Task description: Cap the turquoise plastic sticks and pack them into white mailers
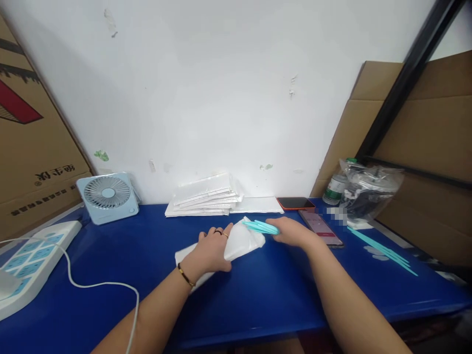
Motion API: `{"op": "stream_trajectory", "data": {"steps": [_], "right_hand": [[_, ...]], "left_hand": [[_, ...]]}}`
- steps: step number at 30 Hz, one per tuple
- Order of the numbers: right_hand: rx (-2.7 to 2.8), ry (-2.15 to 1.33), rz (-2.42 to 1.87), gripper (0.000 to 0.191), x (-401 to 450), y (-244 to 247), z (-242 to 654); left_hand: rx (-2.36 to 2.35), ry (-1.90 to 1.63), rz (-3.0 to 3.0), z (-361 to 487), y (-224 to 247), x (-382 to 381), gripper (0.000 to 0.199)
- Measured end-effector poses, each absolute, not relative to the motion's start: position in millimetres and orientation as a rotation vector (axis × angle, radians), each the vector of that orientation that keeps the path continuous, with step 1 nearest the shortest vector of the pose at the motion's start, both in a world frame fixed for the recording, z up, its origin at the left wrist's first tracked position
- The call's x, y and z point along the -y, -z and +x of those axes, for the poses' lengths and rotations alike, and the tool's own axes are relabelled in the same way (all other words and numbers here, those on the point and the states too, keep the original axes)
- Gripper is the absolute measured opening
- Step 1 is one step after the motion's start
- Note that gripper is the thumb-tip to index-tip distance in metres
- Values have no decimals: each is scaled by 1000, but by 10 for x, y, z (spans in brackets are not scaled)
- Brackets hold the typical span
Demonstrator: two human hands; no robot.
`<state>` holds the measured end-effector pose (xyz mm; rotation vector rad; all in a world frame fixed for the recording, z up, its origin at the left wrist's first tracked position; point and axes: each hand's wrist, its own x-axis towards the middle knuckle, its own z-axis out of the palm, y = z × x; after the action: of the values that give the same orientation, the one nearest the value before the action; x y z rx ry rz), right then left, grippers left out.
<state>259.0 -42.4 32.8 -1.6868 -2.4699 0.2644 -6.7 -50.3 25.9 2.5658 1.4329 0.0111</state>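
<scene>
A white plastic bag (241, 241) lies slanted on the blue table. My left hand (212, 247) rests over its middle with the thumb apart from the fingers, gripping the bag. Pinched in my right hand (289, 231) is a bundle of thin turquoise sticks (261, 226), whose tips point left and lie at the bag's right end. Whether the tips are inside the bag or on top of it, I cannot tell. Behind the bag, a stack of flat white packets (202, 196) leans near the wall, and another flat white packet (256, 205) lies beside it.
Two phones (296, 203) (320, 227) lie behind my right hand. More turquoise sticks (383, 250), a bottle (335, 189) and a clear bag (368, 194) are at the right. A fan (107, 196), a power strip (37, 260) and a white cable (106, 283) occupy the left.
</scene>
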Motion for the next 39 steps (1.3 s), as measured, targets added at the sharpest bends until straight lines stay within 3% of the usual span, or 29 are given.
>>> {"op": "stream_trajectory", "data": {"steps": [11,19,25,30,39], "right_hand": [[2689,71,-1883,25,562,-332,2668],[2798,561,-1849,24,592,-863,2361],[2798,643,-1860,28,710,-1160,2296],[2801,669,-1846,21,769,-1347,2198],[2966,1162,-1341,16,780,-2046,1297]], "left_hand": [[-1175,-128,2560,-323,-266,231,99],[-1229,-272,2597,-275,-185,191,107],[-1203,-626,2589,-251,-260,199,79],[-1066,-869,2545,-225,-334,257,72],[-809,-1279,2015,-205,-316,254,65]]}}
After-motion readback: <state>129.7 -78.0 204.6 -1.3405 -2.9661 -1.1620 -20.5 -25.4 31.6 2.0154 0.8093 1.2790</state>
